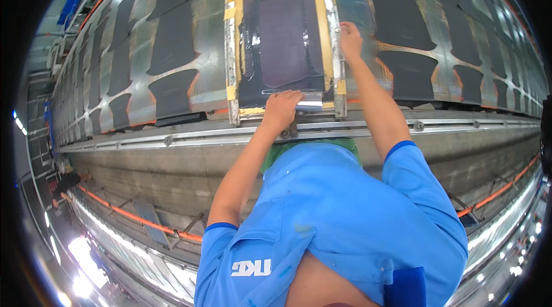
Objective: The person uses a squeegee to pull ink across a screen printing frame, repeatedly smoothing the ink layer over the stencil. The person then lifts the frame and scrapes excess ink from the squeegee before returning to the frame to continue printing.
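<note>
A rectangular screen frame (pixel 232 54) with metal sides and yellow tape lies on the long surface in front of me. Inside it is a mesh with dark, glossy ink (pixel 280 36) around a purplish middle panel. My left hand (pixel 280 105) is closed on a silvery, flat squeegee (pixel 310 101) at the near end of the screen, its fingertips on the top of the tool. My right hand (pixel 352 39) grips the frame's right side, fingers curled at its outer edge.
The long surface carries rows of dark cut pieces (pixel 402 13) to both sides of the screen. A metal rail (pixel 420 126) runs along its near edge in front of my body. Orange cable-like lines (pixel 132 215) and bright lights lie toward the rim.
</note>
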`<move>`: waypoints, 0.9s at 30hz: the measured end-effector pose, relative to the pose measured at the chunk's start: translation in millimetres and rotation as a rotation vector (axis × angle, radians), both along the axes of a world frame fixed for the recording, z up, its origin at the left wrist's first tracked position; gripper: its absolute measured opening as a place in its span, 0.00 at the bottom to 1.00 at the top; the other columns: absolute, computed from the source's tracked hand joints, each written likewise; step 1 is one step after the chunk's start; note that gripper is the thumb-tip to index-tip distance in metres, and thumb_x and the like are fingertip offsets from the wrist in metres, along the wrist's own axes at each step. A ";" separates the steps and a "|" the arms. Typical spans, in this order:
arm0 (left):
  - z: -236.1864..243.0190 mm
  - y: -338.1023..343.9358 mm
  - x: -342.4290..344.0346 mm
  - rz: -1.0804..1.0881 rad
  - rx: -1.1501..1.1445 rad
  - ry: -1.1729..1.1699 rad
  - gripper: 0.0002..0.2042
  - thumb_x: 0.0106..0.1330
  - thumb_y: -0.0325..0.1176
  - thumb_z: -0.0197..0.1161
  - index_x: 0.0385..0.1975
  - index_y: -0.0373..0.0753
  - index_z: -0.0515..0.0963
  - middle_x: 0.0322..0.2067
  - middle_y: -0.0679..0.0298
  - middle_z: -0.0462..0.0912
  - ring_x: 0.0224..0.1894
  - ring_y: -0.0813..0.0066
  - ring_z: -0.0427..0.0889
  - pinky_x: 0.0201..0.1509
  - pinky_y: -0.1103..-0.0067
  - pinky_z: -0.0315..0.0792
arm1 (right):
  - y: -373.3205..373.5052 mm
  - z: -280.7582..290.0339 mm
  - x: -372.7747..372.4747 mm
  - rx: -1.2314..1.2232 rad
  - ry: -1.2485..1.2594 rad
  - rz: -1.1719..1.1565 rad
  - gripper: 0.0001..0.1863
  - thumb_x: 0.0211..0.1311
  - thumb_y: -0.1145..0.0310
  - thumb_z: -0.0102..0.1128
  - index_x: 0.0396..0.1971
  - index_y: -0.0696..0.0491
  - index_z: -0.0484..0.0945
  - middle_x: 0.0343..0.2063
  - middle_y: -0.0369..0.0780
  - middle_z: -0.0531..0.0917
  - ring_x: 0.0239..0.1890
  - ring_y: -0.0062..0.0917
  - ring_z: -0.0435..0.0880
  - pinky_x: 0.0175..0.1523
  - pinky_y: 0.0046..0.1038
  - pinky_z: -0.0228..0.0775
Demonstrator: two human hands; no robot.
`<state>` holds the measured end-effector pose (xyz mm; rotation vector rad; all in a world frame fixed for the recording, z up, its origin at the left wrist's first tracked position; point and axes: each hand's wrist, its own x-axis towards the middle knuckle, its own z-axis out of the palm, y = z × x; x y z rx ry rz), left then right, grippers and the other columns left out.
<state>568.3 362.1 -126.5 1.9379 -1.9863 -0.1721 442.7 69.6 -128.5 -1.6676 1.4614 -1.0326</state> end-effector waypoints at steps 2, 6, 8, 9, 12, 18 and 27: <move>10.1 14.3 12.8 0.108 -0.010 0.137 0.23 0.56 0.25 0.62 0.54 0.48 0.80 0.52 0.66 0.84 0.52 0.61 0.83 0.52 0.67 0.76 | 5.4 4.9 -6.5 0.000 -0.018 -0.013 0.12 0.70 0.58 0.53 0.44 0.44 0.83 0.32 0.46 0.86 0.39 0.44 0.85 0.47 0.41 0.73; 23.7 35.3 25.2 0.215 -0.087 0.208 0.24 0.53 0.23 0.65 0.53 0.49 0.81 0.51 0.62 0.85 0.45 0.57 0.85 0.46 0.67 0.80 | 1.6 0.7 -11.5 -0.060 0.014 0.007 0.12 0.71 0.58 0.52 0.45 0.43 0.82 0.33 0.46 0.87 0.40 0.46 0.85 0.47 0.43 0.73; 17.5 55.9 27.8 0.172 0.025 0.174 0.27 0.48 0.22 0.67 0.53 0.47 0.80 0.54 0.63 0.83 0.55 0.61 0.82 0.53 0.65 0.76 | 1.4 -12.4 1.9 -0.065 0.050 0.038 0.12 0.71 0.59 0.52 0.46 0.43 0.82 0.34 0.47 0.87 0.40 0.46 0.85 0.47 0.43 0.73; 13.6 61.3 26.8 0.111 0.005 0.140 0.28 0.48 0.22 0.67 0.53 0.48 0.80 0.55 0.63 0.83 0.56 0.61 0.82 0.55 0.65 0.76 | 1.0 -15.8 3.3 -0.062 0.077 0.031 0.12 0.71 0.59 0.52 0.46 0.42 0.82 0.33 0.47 0.87 0.40 0.47 0.85 0.47 0.44 0.73; 6.1 57.0 23.4 0.035 -0.027 0.062 0.29 0.47 0.21 0.68 0.54 0.48 0.80 0.56 0.64 0.82 0.59 0.60 0.80 0.59 0.62 0.73 | -2.3 -7.3 0.6 -0.032 0.094 0.012 0.12 0.72 0.59 0.51 0.46 0.42 0.81 0.33 0.47 0.87 0.40 0.48 0.85 0.46 0.44 0.73; -2.0 9.6 36.0 0.111 -0.099 -0.058 0.29 0.48 0.20 0.66 0.54 0.50 0.80 0.56 0.68 0.82 0.61 0.65 0.79 0.62 0.65 0.70 | 9.4 5.7 0.7 0.038 0.113 0.000 0.11 0.73 0.59 0.50 0.46 0.43 0.81 0.26 0.47 0.84 0.34 0.48 0.84 0.42 0.45 0.72; 58.8 -208.8 168.3 0.281 0.108 0.060 0.18 0.55 0.31 0.63 0.47 0.52 0.85 0.35 0.59 0.88 0.39 0.54 0.86 0.43 0.64 0.79 | 20.5 18.0 5.1 0.064 0.123 -0.035 0.11 0.73 0.59 0.50 0.47 0.43 0.80 0.23 0.48 0.83 0.31 0.49 0.83 0.38 0.46 0.71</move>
